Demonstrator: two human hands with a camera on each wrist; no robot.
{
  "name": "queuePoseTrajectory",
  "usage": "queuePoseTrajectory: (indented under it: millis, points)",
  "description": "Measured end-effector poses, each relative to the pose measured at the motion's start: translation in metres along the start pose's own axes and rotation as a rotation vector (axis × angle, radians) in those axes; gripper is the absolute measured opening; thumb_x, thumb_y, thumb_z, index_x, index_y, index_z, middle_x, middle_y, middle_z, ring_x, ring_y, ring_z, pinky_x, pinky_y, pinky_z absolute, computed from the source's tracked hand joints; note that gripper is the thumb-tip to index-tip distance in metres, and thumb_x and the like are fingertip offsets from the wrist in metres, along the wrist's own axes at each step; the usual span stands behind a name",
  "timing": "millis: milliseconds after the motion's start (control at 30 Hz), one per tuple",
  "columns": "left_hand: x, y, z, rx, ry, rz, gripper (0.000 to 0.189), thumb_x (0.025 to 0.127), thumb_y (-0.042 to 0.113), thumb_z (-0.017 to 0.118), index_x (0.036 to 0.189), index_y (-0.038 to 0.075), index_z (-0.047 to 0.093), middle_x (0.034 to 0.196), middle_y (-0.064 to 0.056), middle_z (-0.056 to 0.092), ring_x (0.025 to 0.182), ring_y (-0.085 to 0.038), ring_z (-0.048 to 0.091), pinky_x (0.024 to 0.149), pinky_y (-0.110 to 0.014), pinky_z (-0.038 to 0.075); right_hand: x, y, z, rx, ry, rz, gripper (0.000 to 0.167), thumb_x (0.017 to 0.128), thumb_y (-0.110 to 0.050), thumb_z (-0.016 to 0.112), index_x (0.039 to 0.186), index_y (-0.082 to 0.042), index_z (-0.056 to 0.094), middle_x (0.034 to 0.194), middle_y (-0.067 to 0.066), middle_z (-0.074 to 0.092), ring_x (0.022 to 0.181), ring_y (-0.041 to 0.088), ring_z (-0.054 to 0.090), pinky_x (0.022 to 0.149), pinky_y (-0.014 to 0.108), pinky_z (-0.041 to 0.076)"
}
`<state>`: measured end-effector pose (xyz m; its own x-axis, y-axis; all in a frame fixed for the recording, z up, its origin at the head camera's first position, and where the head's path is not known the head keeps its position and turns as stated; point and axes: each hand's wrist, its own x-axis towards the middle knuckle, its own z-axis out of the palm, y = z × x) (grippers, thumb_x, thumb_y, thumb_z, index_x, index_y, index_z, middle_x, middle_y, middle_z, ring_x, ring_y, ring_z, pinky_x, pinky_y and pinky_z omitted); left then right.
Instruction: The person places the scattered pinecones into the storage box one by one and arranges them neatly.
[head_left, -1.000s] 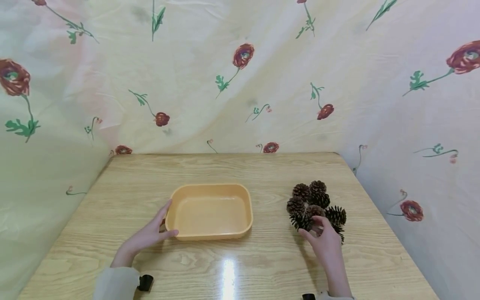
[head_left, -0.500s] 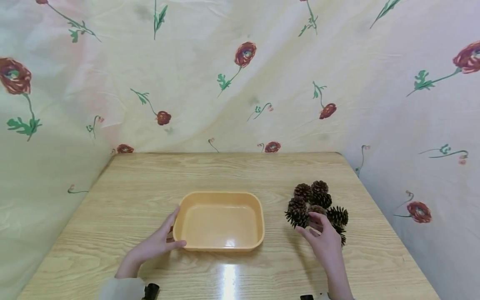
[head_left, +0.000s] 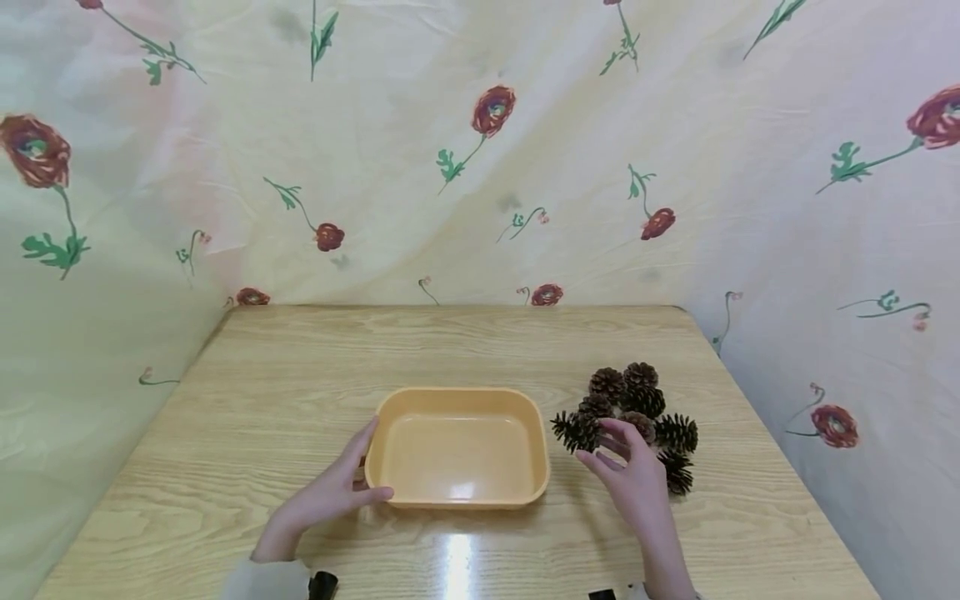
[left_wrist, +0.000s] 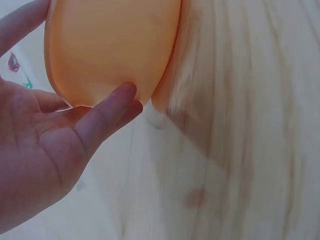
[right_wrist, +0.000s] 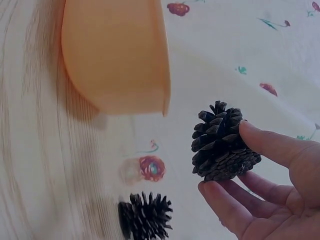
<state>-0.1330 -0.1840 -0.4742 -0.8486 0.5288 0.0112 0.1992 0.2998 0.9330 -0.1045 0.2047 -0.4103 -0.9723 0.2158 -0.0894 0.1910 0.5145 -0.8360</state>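
Observation:
A yellow-orange plastic tray [head_left: 457, 458] with rounded corners has nothing in it. My left hand [head_left: 330, 492] grips its left end, the thumb [left_wrist: 110, 107] along the near side and the fingers round the outer wall. To the right of the tray, my right hand [head_left: 633, 483] pinches a dark brown pine cone [right_wrist: 222, 145] between thumb and fingertips. In the head view that pine cone hangs just off the tray's right rim, apart from it. Behind and beside the right hand lies a cluster of several pine cones [head_left: 641, 402].
Everything rests on a light wood-grain table [head_left: 300, 358]. A pale cloth with red flowers [head_left: 390, 150] hangs behind the table and along both sides. One loose pine cone [right_wrist: 147, 216] shows below the held one in the right wrist view.
The left hand has shifted the tray to the right and nearer. The right hand has drawn the pine cone leftward, out of the cluster toward the tray.

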Motion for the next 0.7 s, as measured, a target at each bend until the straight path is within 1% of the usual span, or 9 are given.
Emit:
queuePoseTrajectory:
  millis: [133, 200, 300, 400, 533, 600, 700]
  points:
    - [0.004, 0.001, 0.004, -0.016, -0.006, 0.016, 0.103, 0.088, 0.015, 0.071, 0.154, 0.001, -0.006, 0.157, -0.031, -0.003, 0.124, -0.048, 0.042, 0.094, -0.038, 0.054, -0.001, -0.004, 0.007, 0.039, -0.007, -0.040, 0.064, 0.084, -0.017, 0.075, 0.138, -0.003, 0.044, 0.143, 0.023, 0.046, 0.130, 0.039, 0.049, 0.100, 0.036, 0.048]
    - [0.006, 0.001, 0.006, -0.019, -0.009, 0.033, 0.102, 0.088, 0.014, 0.070, 0.154, 0.001, -0.006, 0.157, -0.031, -0.002, 0.123, -0.049, 0.042, 0.092, -0.037, 0.054, 0.000, -0.007, 0.012, 0.054, -0.015, -0.067, 0.062, 0.084, -0.014, 0.075, 0.137, -0.002, 0.045, 0.141, 0.023, 0.048, 0.129, 0.040, 0.050, 0.100, 0.037, 0.048]
    - [0.008, 0.001, 0.009, -0.016, -0.009, 0.039, 0.101, 0.089, 0.014, 0.070, 0.154, 0.001, -0.007, 0.157, -0.031, -0.003, 0.124, -0.049, 0.042, 0.093, -0.038, 0.054, 0.002, -0.012, 0.021, 0.073, -0.029, -0.096, 0.059, 0.083, -0.011, 0.075, 0.135, -0.002, 0.047, 0.140, 0.022, 0.050, 0.128, 0.039, 0.052, 0.100, 0.038, 0.049]
    - [0.010, 0.001, 0.011, -0.019, 0.000, 0.023, 0.101, 0.089, 0.014, 0.069, 0.154, 0.000, -0.007, 0.157, -0.031, -0.004, 0.126, -0.051, 0.041, 0.095, -0.040, 0.053, 0.005, -0.017, 0.030, 0.104, -0.052, -0.129, 0.057, 0.082, -0.008, 0.075, 0.132, 0.000, 0.049, 0.137, 0.023, 0.052, 0.125, 0.039, 0.054, 0.098, 0.039, 0.051]
    - [0.012, 0.001, 0.013, -0.034, 0.014, -0.006, 0.101, 0.089, 0.014, 0.070, 0.154, 0.000, -0.006, 0.158, -0.030, -0.007, 0.131, -0.053, 0.036, 0.098, -0.043, 0.050, 0.009, -0.021, 0.044, 0.132, -0.093, -0.161, 0.056, 0.082, -0.010, 0.076, 0.131, 0.002, 0.051, 0.136, 0.023, 0.053, 0.123, 0.041, 0.055, 0.097, 0.039, 0.052]
    - [0.013, 0.000, 0.012, -0.032, 0.033, -0.027, 0.099, 0.090, 0.015, 0.068, 0.155, 0.002, -0.005, 0.159, -0.028, -0.007, 0.134, -0.053, 0.033, 0.101, -0.047, 0.048, 0.012, -0.022, 0.050, 0.143, -0.114, -0.161, 0.057, 0.082, -0.011, 0.076, 0.131, 0.002, 0.051, 0.136, 0.023, 0.053, 0.123, 0.040, 0.055, 0.097, 0.040, 0.052]
    - [0.016, -0.003, 0.007, -0.039, 0.070, -0.061, 0.093, 0.093, 0.016, 0.065, 0.156, 0.010, -0.003, 0.161, -0.021, -0.007, 0.139, -0.053, 0.026, 0.107, -0.056, 0.040, 0.016, -0.025, 0.059, 0.162, -0.134, -0.164, 0.057, 0.081, -0.009, 0.077, 0.131, 0.002, 0.051, 0.136, 0.022, 0.054, 0.122, 0.040, 0.055, 0.097, 0.040, 0.052]
